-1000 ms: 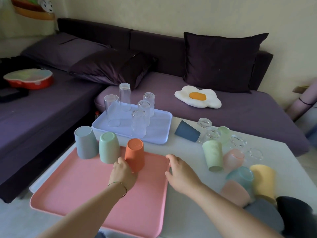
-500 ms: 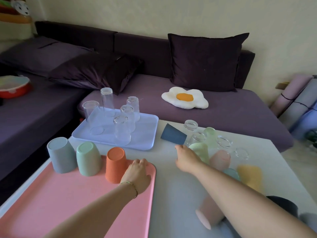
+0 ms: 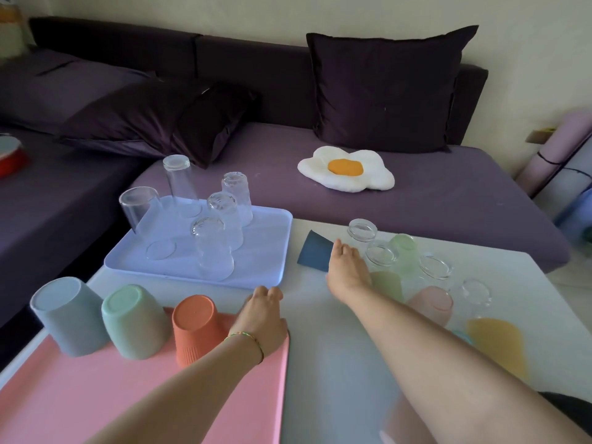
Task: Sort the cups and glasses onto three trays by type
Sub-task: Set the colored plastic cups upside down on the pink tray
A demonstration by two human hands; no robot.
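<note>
Dark blue plastic cup: lies on its side on the white table, just beside the right edge of the lavender tray and clear of every tray.

Right hand: reaches forward over the table, fingers held close together with their tips at the cup's right end. Seen from behind and foreshortened, so whether they have closed round the cup cannot be told.

Left hand: rests palm down on the far right corner of the pink tray, fingers loosely together and pointing forward, gripping nothing. A thin bracelet sits on that wrist.

Pink tray: three cups stand upside down in a row along its far edge, namely a grey-blue cup, a mint cup and an orange ribbed cup.

Lavender tray: five clear glasses, all upside down.

Unsorted group, on the table to the right of the right hand: several clear glass jars, a frosted green glass, a green cup, a pink cup and a blurred yellow cup.

Behind the table: a purple sofa carrying dark cushions and a fried-egg cushion.
</note>
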